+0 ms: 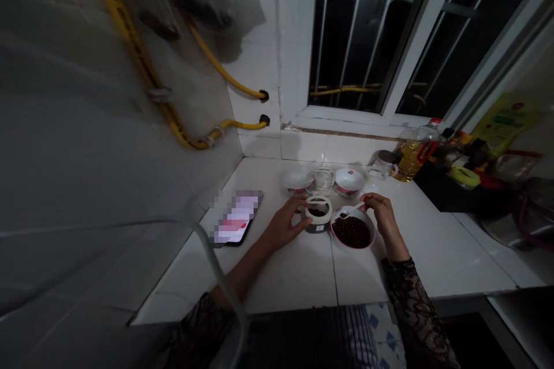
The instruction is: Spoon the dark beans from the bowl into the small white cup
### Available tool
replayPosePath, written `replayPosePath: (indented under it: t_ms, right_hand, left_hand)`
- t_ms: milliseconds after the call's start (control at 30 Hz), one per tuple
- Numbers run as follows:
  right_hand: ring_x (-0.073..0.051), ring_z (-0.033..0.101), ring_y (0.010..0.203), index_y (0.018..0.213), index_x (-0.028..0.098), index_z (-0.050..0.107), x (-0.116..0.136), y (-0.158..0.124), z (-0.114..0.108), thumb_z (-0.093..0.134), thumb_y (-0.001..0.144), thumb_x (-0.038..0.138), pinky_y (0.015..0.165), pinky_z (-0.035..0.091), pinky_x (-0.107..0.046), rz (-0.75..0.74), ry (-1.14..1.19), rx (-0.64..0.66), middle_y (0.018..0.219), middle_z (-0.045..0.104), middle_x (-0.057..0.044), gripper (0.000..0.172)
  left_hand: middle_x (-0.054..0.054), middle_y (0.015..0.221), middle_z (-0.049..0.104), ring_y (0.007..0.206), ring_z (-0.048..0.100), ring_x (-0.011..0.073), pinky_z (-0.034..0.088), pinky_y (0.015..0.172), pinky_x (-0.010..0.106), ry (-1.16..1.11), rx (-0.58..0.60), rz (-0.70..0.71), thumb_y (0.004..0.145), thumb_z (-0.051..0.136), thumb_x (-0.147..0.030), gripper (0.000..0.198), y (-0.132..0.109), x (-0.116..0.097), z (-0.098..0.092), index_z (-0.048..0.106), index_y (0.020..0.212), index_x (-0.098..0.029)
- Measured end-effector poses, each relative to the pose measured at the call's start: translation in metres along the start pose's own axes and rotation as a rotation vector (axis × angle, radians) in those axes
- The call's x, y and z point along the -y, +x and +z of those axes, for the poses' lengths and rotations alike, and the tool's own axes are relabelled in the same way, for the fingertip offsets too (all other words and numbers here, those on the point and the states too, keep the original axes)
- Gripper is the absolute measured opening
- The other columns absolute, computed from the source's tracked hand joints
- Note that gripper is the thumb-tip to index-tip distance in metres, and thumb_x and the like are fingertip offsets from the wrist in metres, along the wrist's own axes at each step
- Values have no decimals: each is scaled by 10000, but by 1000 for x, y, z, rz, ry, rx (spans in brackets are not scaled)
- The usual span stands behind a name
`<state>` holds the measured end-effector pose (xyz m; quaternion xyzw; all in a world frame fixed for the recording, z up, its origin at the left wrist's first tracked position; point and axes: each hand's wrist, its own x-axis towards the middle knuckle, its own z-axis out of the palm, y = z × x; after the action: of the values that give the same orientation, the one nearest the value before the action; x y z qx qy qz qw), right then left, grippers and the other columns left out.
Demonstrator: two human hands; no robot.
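Observation:
My left hand [285, 222] is closed around the left side of a small seasoning jar [319, 225] with a white rim, standing on the counter. Dark contents show through its open top. Pinched in my right hand [381, 213] is the handle of a white spoon [355, 206]. The spoon's bowl carries some dark red stuff and is over the left part of a white bowl [371, 241]. That bowl stands just right of the jar, filled with a dark red, chunky mixture [352, 232] like chili sauce.
Behind are two white bowls [350, 180] [296, 179] and a clear glass jar [322, 180]. A phone [240, 219] lies at left. An oil bottle [411, 158] and a black box [441, 187] of condiments stand right. A pale cable [212, 259] crosses the left foreground.

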<state>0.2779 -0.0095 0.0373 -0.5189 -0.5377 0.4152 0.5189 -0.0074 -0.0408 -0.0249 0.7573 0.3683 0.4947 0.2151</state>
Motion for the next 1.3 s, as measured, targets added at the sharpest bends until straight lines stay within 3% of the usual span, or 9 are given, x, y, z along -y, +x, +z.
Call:
replayPosePath:
  t_ms: [233,367,467,533,667,733,933,1033,1300]
  right_hand:
    - [-186,569,572,721,226,644,18,-1,22,585,715,379,681,473,-343,-156,-24,-14,542,614,7,165]
    - [-218,614,735,845,239,660,26,-16,42,506,893,341,840,470,-407,-547,-291,18,686,681,-25,191]
    - [-213,601,780,893,240,670,25,-25,49,469,921,216,971,416,-459,-895,-543,177,766,693,-34,205]
    - [-204,592,757,924,239,670,23,-27,46,454,918,162,995,400,-468,-990,-602,195,765,684,-24,230]
    - [-228,606,789,878,247,664,18,-19,20,456,938,200,938,438,-436,-865,-539,-56,693,668,-14,222]
    - [-244,610,823,828,243,666,13,-14,6,473,912,220,880,460,-407,-752,-567,-104,682,670,-25,211]
    - [-241,621,864,787,235,693,-5,-7,5,488,811,170,914,439,-386,-553,-722,144,795,735,-45,216]
    - [-235,621,815,733,231,681,-9,-7,13,485,783,177,875,444,-368,-445,-667,246,698,708,-31,209]
    - [-169,537,550,701,219,636,-9,-2,2,505,711,307,614,411,-287,-120,-274,157,522,573,28,158]
  left_hand:
    - [125,1298,619,1234,615,261,608,884,377,-3,9,-7,910,647,-344,247,0,1,1,598,1124,-232]
    - [126,1299,616,1219,622,259,602,883,376,-2,10,-7,908,648,-348,257,0,1,1,590,1129,-232]
    - [123,1301,616,1223,620,260,594,909,383,5,5,-8,904,653,-345,256,0,1,1,594,1128,-234]
    - [121,1298,619,1233,616,263,591,922,384,7,5,-7,902,657,-341,250,0,0,1,598,1120,-235]
    - [116,1309,617,1224,623,254,602,900,374,-6,7,3,909,649,-336,250,0,-1,0,591,1132,-238]
    - [115,1308,621,1219,625,251,604,894,373,-9,7,8,911,648,-336,254,0,-1,0,588,1138,-239]
    - [124,1325,610,1247,611,261,603,880,368,2,4,-2,908,653,-337,256,-1,1,1,590,1132,-233]
    - [120,1313,615,1237,616,259,604,867,362,3,0,3,906,653,-338,257,-1,1,0,592,1133,-235]
    - [120,1292,626,1219,627,258,603,864,357,-1,2,5,907,652,-347,253,0,-2,-1,601,1123,-228]
